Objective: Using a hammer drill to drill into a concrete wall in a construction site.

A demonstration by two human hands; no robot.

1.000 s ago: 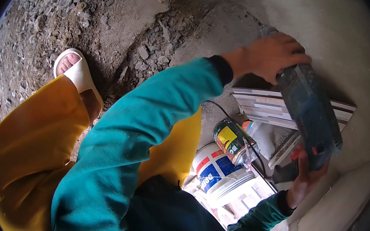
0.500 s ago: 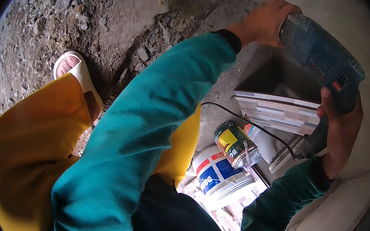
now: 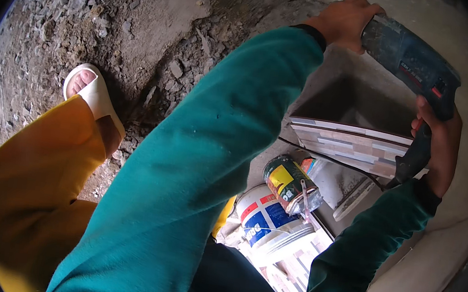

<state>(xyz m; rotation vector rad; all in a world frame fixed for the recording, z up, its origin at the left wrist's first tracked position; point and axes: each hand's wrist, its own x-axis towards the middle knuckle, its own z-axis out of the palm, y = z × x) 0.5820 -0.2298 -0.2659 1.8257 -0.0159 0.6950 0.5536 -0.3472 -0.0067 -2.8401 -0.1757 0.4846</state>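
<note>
A dark blue rotary hammer drill (image 3: 411, 63) is held up at the upper right, beside a pale grey wall. My left hand (image 3: 345, 23) is closed round its front end, and the hand hides any bit there. My right hand (image 3: 443, 148) grips the rear handle, with the thumb near the red switch. From the handle's lower end a black power cord (image 3: 336, 159) runs left, behind my left sleeve (image 3: 186, 158).
Patterned tiles (image 3: 350, 142) stand below the drill. A dark paint can (image 3: 292, 184) with a brush rests on a white bucket (image 3: 272, 219). Rubble (image 3: 88, 8) covers the ground at the left, near my sandalled foot (image 3: 88, 86).
My left arm and hand have shifted slightly right, with the drill's front end. My right hand and the handle have moved a little right and down. Both hands keep their hold.
</note>
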